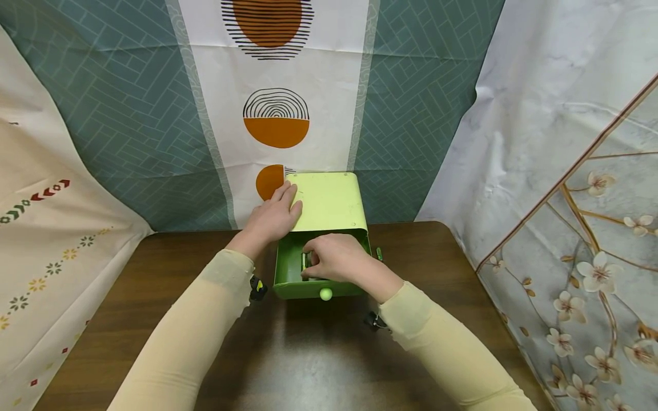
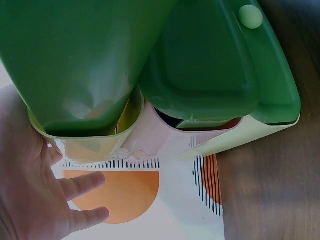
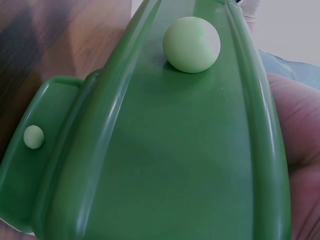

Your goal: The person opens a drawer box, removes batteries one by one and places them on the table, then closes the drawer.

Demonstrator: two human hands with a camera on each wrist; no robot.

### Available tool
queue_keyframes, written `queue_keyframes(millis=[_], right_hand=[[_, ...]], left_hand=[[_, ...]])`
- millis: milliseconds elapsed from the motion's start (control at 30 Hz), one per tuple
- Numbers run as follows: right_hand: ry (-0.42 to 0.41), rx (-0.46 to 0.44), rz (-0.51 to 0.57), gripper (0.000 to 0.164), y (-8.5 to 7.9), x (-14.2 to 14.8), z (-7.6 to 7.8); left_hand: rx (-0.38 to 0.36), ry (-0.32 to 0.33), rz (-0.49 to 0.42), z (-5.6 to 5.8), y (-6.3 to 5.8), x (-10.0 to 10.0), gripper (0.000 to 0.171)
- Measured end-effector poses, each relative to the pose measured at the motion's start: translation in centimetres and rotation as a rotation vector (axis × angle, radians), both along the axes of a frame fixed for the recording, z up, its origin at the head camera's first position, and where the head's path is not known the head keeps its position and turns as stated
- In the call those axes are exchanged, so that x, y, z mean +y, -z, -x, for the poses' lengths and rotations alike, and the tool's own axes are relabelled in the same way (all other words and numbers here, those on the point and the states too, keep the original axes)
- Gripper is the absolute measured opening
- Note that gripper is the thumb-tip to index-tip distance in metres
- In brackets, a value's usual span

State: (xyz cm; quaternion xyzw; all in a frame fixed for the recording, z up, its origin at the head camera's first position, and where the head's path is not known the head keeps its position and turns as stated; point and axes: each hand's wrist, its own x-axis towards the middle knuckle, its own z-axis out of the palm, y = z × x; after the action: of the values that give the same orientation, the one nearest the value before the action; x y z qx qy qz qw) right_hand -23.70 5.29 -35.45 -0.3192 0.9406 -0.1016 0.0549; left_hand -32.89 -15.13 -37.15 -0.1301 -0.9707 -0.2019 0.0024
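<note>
A small green chest of drawers (image 1: 329, 200) with a pale green top stands against the back cloth. Its top drawer (image 1: 290, 265) is pulled out, with a round pale knob (image 3: 191, 45) on the front. My left hand (image 1: 272, 217) rests on the left side of the chest's top, fingers fairly straight; in the left wrist view the fingers (image 2: 85, 185) spread beside it. Inside the drawer, my right hand (image 1: 336, 257) pinches a small, slim, greenish object (image 1: 304, 262) between thumb and fingers. The hand covers most of that object, so its kind is unclear.
Lower drawers are closed, one with its knob (image 3: 33, 137) showing. A small green item (image 1: 379, 254) is visible just right of the drawer. Under everything is a dark wooden table (image 1: 319, 359); patterned cloths (image 1: 421, 114) hang behind and at both sides.
</note>
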Motion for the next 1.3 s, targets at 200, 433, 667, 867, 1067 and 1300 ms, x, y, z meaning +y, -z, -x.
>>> queue_keyframes(millis=[200, 433, 667, 867, 1067, 1300], right_hand=[[-0.005, 0.024, 0.051, 0.028, 0.0, 0.5, -0.2], [0.002, 0.050, 0.080, 0.028, 0.0, 1.2, -0.4], [0.015, 0.090, 0.130, 0.025, -0.2, 1.9, -1.0], [0.037, 0.117, 0.196, 0.028, -0.5, 2.9, -1.5], [0.072, 0.116, 0.261, 0.022, -0.8, 4.0, -2.0], [0.117, 0.104, 0.324, 0.042, -1.2, 5.4, -2.5]], left_hand=[[0.003, 0.000, 0.004, 0.0, 0.0, 0.0, 0.071], [0.005, 0.000, -0.003, 0.0, 0.1, 0.0, 0.071], [0.011, -0.006, -0.013, 0.0, 0.1, 0.0, 0.071], [0.007, -0.006, -0.028, -0.1, 0.0, 0.0, 0.071], [0.004, -0.008, -0.021, -0.2, -0.1, 0.1, 0.071], [-0.002, -0.008, -0.016, -0.1, -0.1, 0.1, 0.071]])
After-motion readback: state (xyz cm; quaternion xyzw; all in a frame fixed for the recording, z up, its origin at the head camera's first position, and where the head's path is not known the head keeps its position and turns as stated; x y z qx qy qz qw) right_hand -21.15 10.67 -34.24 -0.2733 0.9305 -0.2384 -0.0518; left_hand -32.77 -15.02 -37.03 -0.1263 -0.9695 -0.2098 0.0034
